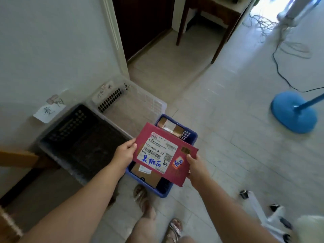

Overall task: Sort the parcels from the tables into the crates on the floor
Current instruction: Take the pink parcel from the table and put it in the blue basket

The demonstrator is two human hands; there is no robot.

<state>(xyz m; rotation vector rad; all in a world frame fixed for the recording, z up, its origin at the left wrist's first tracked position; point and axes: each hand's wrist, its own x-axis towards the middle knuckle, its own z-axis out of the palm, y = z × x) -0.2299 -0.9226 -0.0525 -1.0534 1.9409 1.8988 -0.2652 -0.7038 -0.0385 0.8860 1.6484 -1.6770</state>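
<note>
A flat red parcel [164,153] with a white shipping label and blue handwriting is held level above the blue crate [190,137]. My left hand [124,152] grips its left edge and my right hand [195,166] grips its right corner. The blue crate on the floor holds cardboard parcels [146,175], partly hidden under the red one. A black crate [82,139] stands to the left by the wall, with a clear white crate [150,100] behind it; I see no parcels in either.
Handwritten paper labels [50,111] are stuck to the wall above the crates. A blue fan base [292,113] with a black cable stands right. A wooden table leg [220,41] is ahead. My sandalled feet [140,195] are below the blue crate.
</note>
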